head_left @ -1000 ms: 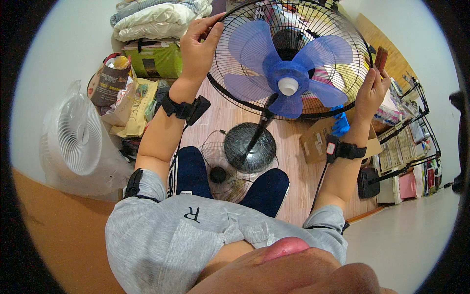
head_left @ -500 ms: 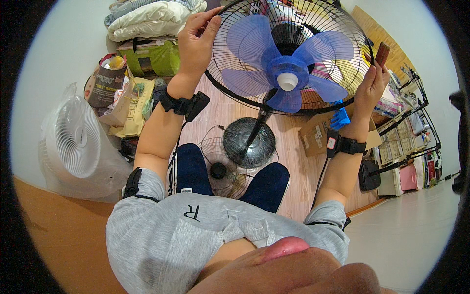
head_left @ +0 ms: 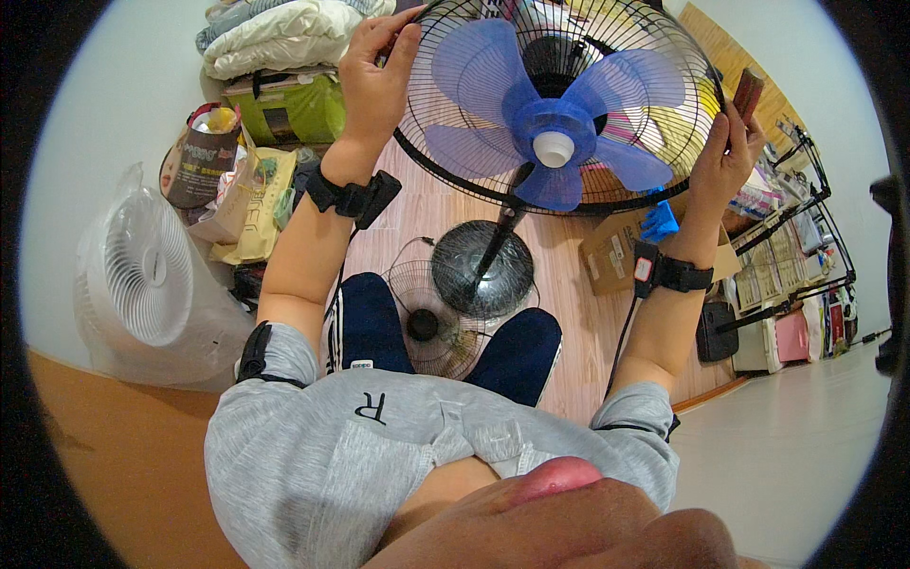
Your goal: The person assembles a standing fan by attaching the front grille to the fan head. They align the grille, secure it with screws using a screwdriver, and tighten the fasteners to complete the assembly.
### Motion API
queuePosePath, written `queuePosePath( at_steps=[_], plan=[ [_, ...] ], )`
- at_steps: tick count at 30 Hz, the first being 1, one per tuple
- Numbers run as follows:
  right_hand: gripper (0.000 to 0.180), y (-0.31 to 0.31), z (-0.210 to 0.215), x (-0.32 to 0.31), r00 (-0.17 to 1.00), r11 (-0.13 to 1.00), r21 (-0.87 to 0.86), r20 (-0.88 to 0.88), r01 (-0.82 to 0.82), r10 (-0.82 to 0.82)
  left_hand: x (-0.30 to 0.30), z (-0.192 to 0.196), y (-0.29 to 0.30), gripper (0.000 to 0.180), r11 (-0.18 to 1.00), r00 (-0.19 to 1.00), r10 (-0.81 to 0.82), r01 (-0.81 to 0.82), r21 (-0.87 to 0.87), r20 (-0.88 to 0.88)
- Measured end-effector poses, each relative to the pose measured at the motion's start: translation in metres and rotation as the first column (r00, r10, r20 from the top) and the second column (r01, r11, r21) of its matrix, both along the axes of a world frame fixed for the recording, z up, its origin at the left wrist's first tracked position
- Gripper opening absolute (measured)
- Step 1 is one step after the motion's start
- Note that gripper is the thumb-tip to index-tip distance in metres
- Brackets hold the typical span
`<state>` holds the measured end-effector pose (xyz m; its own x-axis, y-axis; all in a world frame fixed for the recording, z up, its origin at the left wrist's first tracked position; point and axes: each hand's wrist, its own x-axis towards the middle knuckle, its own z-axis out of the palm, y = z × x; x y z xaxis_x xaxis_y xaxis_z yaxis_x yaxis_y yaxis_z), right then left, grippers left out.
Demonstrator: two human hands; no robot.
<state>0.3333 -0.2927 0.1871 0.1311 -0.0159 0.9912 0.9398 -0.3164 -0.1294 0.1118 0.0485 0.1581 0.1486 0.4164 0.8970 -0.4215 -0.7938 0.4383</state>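
A pedestal fan with translucent blue blades [head_left: 474,71] and a white hub knob [head_left: 554,149] stands in front of me. Its black wire rear grille [head_left: 417,142] sits behind the blades. My left hand [head_left: 374,81] is closed on the grille's left rim, fingertips partly hidden. My right hand [head_left: 725,156] grips the right rim. A reddish-brown, stick-like piece [head_left: 748,93] shows at the right fingers; I cannot tell its kind. The pole runs down to a round black base [head_left: 482,270]. Between my legs a loose wire grille [head_left: 441,351] with a dark centre lies on the floor.
At left stand a plastic-wrapped white fan [head_left: 152,275], a box of packages [head_left: 223,223] and a green storage bag [head_left: 294,109] under folded bedding [head_left: 284,38]. A cardboard box [head_left: 607,251] and a black-framed rack [head_left: 806,218] are at right.
The grille and blades sit slightly farther up and left in view, along with my left hand. My right hand has shifted slightly, still on the rim.
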Motion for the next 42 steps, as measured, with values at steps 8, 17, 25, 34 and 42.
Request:
queuePosePath(
  at_steps=[8,17,25,34,42],
  plan=[
    [0.024,0.002,0.009,-0.013,0.996,0.997,-0.004,0.032,0.079,-0.079,0.0,-0.002,0.002,0.025,0.995,0.997,0.073,-0.074,0.062,0.022],
    [0.02,0.009,0.038,-0.026,0.972,0.975,0.039,0.081,0.217,-0.219,0.002,0.0,0.003,0.022,0.957,0.973,0.202,-0.221,0.189,0.115],
    [0.019,0.004,0.039,-0.026,0.959,0.961,-0.003,0.061,0.278,-0.277,-0.002,0.008,-0.002,0.019,0.943,0.967,0.195,-0.231,0.24,0.165],
    [0.031,0.022,0.062,-0.052,0.961,0.96,-0.098,0.118,0.262,-0.25,-0.001,0.011,-0.004,0.021,0.958,0.979,0.036,-0.09,0.271,0.199],
    [0.02,0.045,0.098,-0.068,0.909,0.891,-0.192,0.153,0.412,-0.387,0.013,0.031,-0.007,0.018,0.891,0.928,0.036,-0.199,0.408,0.372]
  ],
)
